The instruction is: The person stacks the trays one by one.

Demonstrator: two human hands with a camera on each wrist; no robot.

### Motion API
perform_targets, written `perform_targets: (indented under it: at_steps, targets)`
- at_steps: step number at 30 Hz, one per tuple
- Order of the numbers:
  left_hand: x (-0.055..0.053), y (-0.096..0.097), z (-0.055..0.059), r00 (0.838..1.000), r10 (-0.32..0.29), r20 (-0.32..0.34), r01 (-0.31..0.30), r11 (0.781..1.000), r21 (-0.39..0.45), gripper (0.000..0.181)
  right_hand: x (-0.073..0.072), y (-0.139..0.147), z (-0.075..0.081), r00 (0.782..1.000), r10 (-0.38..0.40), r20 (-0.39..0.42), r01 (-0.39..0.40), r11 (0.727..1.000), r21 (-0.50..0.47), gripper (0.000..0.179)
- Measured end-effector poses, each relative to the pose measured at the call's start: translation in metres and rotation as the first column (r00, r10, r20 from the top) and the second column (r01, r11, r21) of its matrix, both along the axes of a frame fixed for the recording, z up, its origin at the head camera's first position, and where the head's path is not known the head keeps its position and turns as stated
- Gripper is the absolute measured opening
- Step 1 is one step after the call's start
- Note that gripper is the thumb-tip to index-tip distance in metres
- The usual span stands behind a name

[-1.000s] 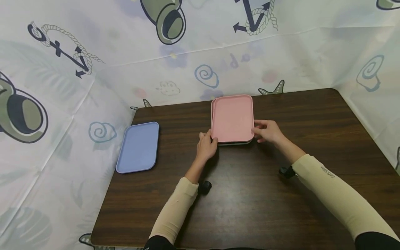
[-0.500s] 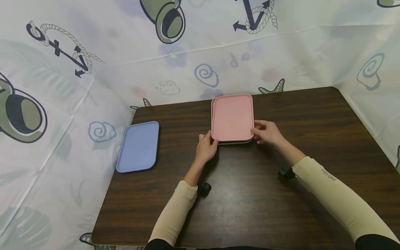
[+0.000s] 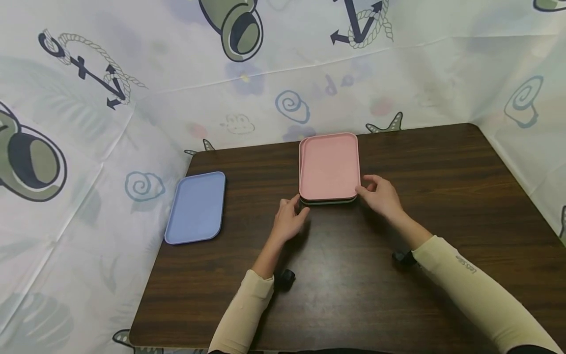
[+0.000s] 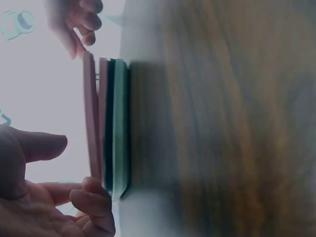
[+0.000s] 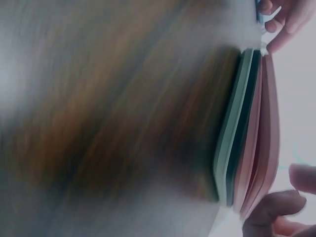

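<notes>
A stack of trays lies near the table's far edge in the head view. Its top pink tray [image 3: 329, 167] covers a second pink tray [image 5: 249, 153], a dark green tray [image 4: 109, 123] and a light green tray [image 4: 119, 128]. By the stack's near left corner, my left hand [image 3: 288, 221] has its fingertips at the edge. Its thumb stands apart from the trays in the left wrist view. My right hand [image 3: 381, 196] is at the near right corner, thumb at the top pink tray's rim and index finger lifted away.
A blue tray [image 3: 196, 209] lies alone at the left side of the brown wooden table [image 3: 345, 285]. Behind the table and to its sides hangs a printed white cloth [image 3: 177, 118].
My left hand has drawn back slightly toward me, and its thumb has come off the stack. The right hand's fingers have spread from the tray edge. The trays look unmoved.
</notes>
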State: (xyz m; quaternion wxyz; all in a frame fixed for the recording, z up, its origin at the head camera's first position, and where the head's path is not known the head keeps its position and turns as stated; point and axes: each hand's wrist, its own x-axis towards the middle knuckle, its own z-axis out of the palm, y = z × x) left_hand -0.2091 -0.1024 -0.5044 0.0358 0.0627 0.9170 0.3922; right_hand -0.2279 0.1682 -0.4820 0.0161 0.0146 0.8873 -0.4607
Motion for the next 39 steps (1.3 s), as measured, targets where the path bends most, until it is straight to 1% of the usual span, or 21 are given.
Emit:
perform_targets:
  at_steps: [2,4,5,7,9,11,13,14,17,19,21,23,25,27,28,29,31,33,34,36,39]
  targets:
    - [0.008,-0.005,0.001,1.000,-0.021,0.013,0.021,1.000,0.017,0.057,0.006,-0.009,0.000,0.997,-0.024,-0.068,0.023,1.000,-0.009,0.046]
    - [0.017,-0.013,0.003,0.999,-0.029,0.023,0.029,0.999,0.030,0.057,0.012,-0.021,-0.002,0.991,-0.014,-0.135,0.007,0.999,-0.053,0.040]
    - [0.022,-0.018,0.003,0.999,-0.029,0.033,0.028,0.999,0.037,0.057,0.016,-0.029,-0.002,0.986,0.010,-0.164,-0.022,0.997,-0.069,0.036]
    - [0.032,-0.030,0.005,0.999,-0.016,0.045,0.014,0.999,0.040,0.056,0.023,-0.046,-0.004,0.973,0.090,-0.210,-0.114,0.988,-0.104,0.029]
    - [0.042,-0.046,0.006,0.998,0.008,0.057,-0.011,0.999,0.040,0.055,0.031,-0.064,-0.006,0.954,0.192,-0.231,-0.228,0.963,-0.142,0.023]
    - [0.050,-0.065,0.007,0.997,0.041,0.059,-0.043,0.998,0.041,0.054,0.038,-0.082,-0.009,0.934,0.299,-0.195,-0.337,0.919,-0.205,0.021]
    - [0.058,-0.086,0.008,0.995,0.083,0.061,-0.086,0.996,0.039,0.053,0.044,-0.099,-0.012,0.914,0.384,-0.132,-0.406,0.868,-0.287,0.023]
    - [0.062,-0.097,0.008,0.992,0.109,0.059,-0.111,0.993,0.030,0.053,0.046,-0.108,-0.013,0.903,0.419,-0.095,-0.426,0.844,-0.326,0.026]
    - [0.072,-0.135,0.009,0.981,0.187,0.051,-0.187,0.982,-0.002,0.053,0.049,-0.134,-0.016,0.867,0.498,0.017,-0.442,0.784,-0.436,0.032]
    - [0.078,-0.161,0.010,0.966,0.254,0.039,-0.253,0.967,-0.042,0.052,0.050,-0.152,-0.018,0.841,0.537,0.069,-0.436,0.748,-0.501,0.036]
    - [0.084,-0.186,0.013,0.945,0.327,0.032,-0.323,0.942,-0.085,0.052,0.050,-0.169,-0.018,0.817,0.565,0.116,-0.415,0.715,-0.563,0.040]
    - [0.087,-0.209,0.018,0.913,0.407,0.035,-0.399,0.907,-0.134,0.054,0.049,-0.186,-0.020,0.798,0.582,0.153,-0.378,0.683,-0.625,0.043]
    - [0.087,-0.230,0.022,0.878,0.476,0.039,-0.465,0.871,-0.160,0.057,0.046,-0.202,-0.022,0.784,0.593,0.182,-0.338,0.655,-0.676,0.047]
    - [0.085,-0.249,0.025,0.849,0.526,0.050,-0.509,0.840,-0.189,0.061,0.043,-0.215,-0.023,0.772,0.602,0.202,-0.301,0.627,-0.719,0.049]
    - [0.083,-0.257,0.026,0.839,0.542,0.057,-0.522,0.829,-0.198,0.062,0.041,-0.222,-0.024,0.767,0.607,0.210,-0.283,0.613,-0.738,0.050]
    - [0.081,-0.264,0.026,0.830,0.553,0.065,-0.531,0.821,-0.209,0.064,0.040,-0.228,-0.024,0.761,0.611,0.218,-0.266,0.601,-0.754,0.051]
    - [0.077,-0.275,0.025,0.819,0.569,0.077,-0.538,0.807,-0.244,0.065,0.038,-0.239,-0.026,0.756,0.614,0.227,-0.236,0.579,-0.781,0.052]
    - [0.073,-0.283,0.022,0.803,0.590,0.081,-0.550,0.787,-0.281,0.065,0.036,-0.249,-0.027,0.751,0.618,0.235,-0.214,0.563,-0.798,0.053]
    - [0.071,-0.286,0.021,0.797,0.598,0.081,-0.554,0.778,-0.295,0.064,0.036,-0.254,-0.028,0.752,0.615,0.238,-0.201,0.557,-0.806,0.053]
    - [0.068,-0.290,0.017,0.784,0.618,0.064,-0.570,0.756,-0.322,0.062,0.033,-0.263,-0.031,0.754,0.613,0.238,-0.178,0.538,-0.824,0.053]
    - [0.064,-0.293,0.010,0.771,0.637,0.023,-0.589,0.725,-0.357,0.059,0.031,-0.275,-0.036,0.754,0.609,0.246,-0.138,0.513,-0.847,0.055]
